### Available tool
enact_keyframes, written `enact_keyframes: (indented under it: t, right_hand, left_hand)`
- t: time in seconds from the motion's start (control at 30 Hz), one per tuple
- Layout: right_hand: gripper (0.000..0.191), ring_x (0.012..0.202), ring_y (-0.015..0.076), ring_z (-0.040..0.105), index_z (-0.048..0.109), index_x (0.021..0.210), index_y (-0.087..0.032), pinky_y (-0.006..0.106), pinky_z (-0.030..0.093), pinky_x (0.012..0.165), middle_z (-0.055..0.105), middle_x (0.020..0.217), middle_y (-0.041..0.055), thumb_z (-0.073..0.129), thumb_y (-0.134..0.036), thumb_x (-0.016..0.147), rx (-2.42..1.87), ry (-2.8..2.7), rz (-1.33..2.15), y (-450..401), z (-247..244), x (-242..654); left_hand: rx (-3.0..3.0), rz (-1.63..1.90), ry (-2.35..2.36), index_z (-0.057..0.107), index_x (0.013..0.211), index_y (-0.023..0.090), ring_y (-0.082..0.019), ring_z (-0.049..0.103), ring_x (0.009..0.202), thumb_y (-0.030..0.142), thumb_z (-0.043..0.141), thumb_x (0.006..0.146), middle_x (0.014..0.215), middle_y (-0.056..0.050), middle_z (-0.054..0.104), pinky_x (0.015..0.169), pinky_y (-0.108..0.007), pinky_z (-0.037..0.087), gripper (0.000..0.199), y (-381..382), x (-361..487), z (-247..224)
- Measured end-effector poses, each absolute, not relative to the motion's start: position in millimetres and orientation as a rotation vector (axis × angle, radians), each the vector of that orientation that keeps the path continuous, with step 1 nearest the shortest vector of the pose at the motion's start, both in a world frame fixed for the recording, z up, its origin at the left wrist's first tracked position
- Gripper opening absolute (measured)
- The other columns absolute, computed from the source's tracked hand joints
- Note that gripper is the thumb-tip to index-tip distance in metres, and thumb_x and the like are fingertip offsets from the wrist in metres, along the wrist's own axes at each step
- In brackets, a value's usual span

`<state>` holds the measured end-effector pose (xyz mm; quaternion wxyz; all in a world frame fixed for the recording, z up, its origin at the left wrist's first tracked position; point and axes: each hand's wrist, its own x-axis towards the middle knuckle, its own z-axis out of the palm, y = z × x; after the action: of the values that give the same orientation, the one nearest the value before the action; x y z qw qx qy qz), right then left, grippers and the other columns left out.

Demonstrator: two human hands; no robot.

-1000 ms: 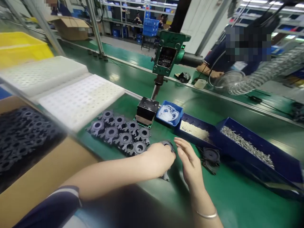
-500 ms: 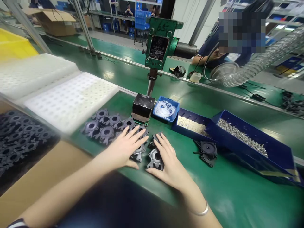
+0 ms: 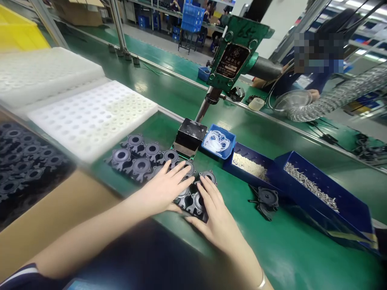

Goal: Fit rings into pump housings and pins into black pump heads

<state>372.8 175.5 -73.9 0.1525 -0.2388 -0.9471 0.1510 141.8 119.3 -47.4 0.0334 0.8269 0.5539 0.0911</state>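
- Left hand (image 3: 160,189): fingers spread over the black parts (image 3: 136,166).
- Right hand (image 3: 222,219): fingers close together, thumb apart, touching the end pair (image 3: 195,198).
- Half a second ago a gap split that pair from the rest; now it looks closed, seemingly making two continuous rows.
- The parts lie on the green tabletop (image 3: 287,245), before the black block (image 3: 193,129).

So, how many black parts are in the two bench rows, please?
10: five in the back row, five in the front row; more may be hidden under the left hand and right hand.
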Motion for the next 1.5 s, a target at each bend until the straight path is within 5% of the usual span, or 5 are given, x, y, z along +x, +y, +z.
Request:
enact_keyframes:
  t: [0.7,0.87,1.0,1.2,1.5]
  right_hand:
    - [0.08,0.148,0.0353,0.026,0.023,0.156,-0.021,0.058,0.038,0.116,0.027,0.161,0.0127,0.06,-0.053,0.092,-0.74,-2.795,0.374,201,-35,376]
    - [0.038,0.121,0.0329,0.055,0.062,0.127,-0.02,0.055,0.046,0.104,0.057,0.13,0.0158,0.052,-0.042,0.098,-0.829,-2.572,0.04,286,-9,365]
    - [0.032,0.101,0.0336,0.057,0.075,0.102,-0.016,0.054,0.048,0.089,0.064,0.108,0.0164,0.055,-0.04,0.095,-1.069,-2.712,-0.093,359,-25,341]
    - [0.021,0.1,0.0313,0.051,0.075,0.074,-0.022,0.05,0.042,0.086,0.068,0.101,0.0099,0.064,-0.036,0.086,-1.108,-2.807,0.022,400,-53,319]
    - [0.012,0.098,0.0242,0.06,0.064,0.075,-0.019,0.039,0.045,0.088,0.068,0.099,0.0082,0.059,-0.027,0.081,-1.175,-2.658,0.28,409,-51,325]
  left_hand:
    - [2.558,0.38,1.716,0.04,0.148,0.013,-0.041,0.024,0.148,0.073,0.068,0.072,0.155,-0.023,0.037,0.117,-0.065,0.02,0.1,120,144,-62]
    - [2.578,0.501,1.675,0.038,0.15,0.014,-0.041,0.025,0.148,0.079,0.061,0.074,0.157,-0.021,0.033,0.118,-0.066,0.018,0.102,110,138,-60]
    - [2.56,0.577,1.689,0.043,0.147,0.015,-0.04,0.029,0.146,0.078,0.059,0.076,0.156,-0.02,0.036,0.119,-0.065,0.019,0.096,100,132,-64]
    - [2.505,0.629,1.716,0.046,0.144,0.017,-0.038,0.033,0.145,0.074,0.067,0.073,0.154,-0.019,0.04,0.12,-0.063,0.019,0.094,85,121,-77]
    - [2.712,0.551,1.437,0.046,0.143,0.012,-0.038,0.028,0.147,0.068,0.063,0.082,0.155,-0.02,0.039,0.119,-0.06,0.024,0.084,110,154,-55]
